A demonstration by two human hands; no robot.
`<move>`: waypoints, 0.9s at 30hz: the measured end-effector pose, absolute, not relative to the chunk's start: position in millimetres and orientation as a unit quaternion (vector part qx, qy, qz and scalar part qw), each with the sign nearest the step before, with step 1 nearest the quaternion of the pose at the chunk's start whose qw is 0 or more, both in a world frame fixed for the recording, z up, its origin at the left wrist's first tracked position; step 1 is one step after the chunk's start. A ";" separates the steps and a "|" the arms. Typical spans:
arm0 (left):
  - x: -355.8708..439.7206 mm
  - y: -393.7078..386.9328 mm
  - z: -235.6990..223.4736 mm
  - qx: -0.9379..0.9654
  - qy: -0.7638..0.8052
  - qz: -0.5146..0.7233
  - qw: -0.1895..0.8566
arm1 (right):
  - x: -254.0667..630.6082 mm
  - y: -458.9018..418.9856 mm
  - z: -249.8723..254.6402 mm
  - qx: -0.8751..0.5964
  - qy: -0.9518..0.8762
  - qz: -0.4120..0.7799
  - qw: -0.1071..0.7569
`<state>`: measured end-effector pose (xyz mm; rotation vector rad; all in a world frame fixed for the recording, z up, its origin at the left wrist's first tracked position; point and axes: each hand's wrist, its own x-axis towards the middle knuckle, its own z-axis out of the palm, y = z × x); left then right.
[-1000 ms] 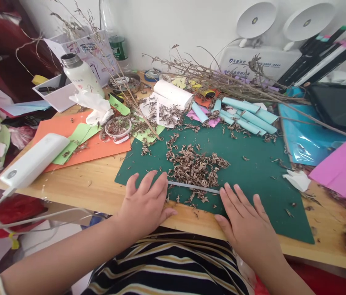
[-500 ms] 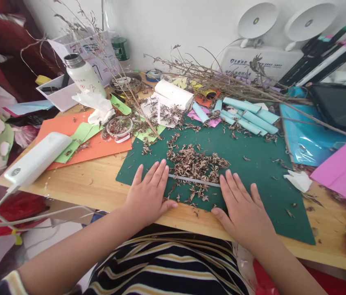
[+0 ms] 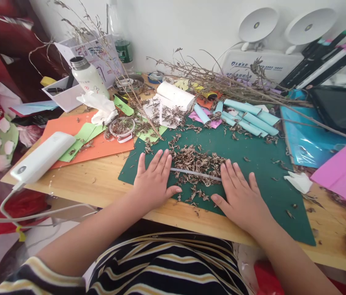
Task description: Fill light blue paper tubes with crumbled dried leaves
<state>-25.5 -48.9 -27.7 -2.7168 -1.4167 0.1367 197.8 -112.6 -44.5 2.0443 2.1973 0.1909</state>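
Observation:
A thin whitish rod [image 3: 196,173] lies crosswise on a green cutting mat [image 3: 252,184], in the near part of a heap of dried, crumbled leaves [image 3: 193,159]. My left hand [image 3: 153,180] is flat, fingers stretched, palm down over the rod's left end. Over the right end lies my right hand [image 3: 240,196], also flat with its thumb apart. The rod's ends are hidden beneath my fingers. Loose leaf bits are scattered on the mat between my thumbs.
Blue paper rolls [image 3: 249,118] and dry twigs [image 3: 222,78] lie behind the mat. On the left are a white power bank [image 3: 44,155], orange paper [image 3: 105,148], a small clear dish [image 3: 122,127] and a bottle [image 3: 88,78]. Pink paper [image 3: 341,168] is at the right.
Both hands have slid a little forward, away from my body, and the rod has shifted forward with them into the leaves. The view has tilted slightly.

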 end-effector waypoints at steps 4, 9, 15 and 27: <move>-20.6 -39.5 -27.6 -0.882 -0.469 0.043 0.035 | 198.2 -101.5 -41.8 0.691 0.717 0.033 0.088; -15.7 -31.1 -27.6 -0.879 -0.474 0.047 0.029 | 198.4 -94.4 -40.7 0.697 0.711 0.030 0.083; -10.5 -22.0 -28.0 -0.873 -0.485 0.050 0.023 | 199.5 -86.5 -39.5 0.701 0.708 0.029 0.081; 4.5 3.9 -22.6 -0.850 -0.523 0.057 0.011 | 208.4 -58.9 -35.6 0.721 0.691 0.004 0.049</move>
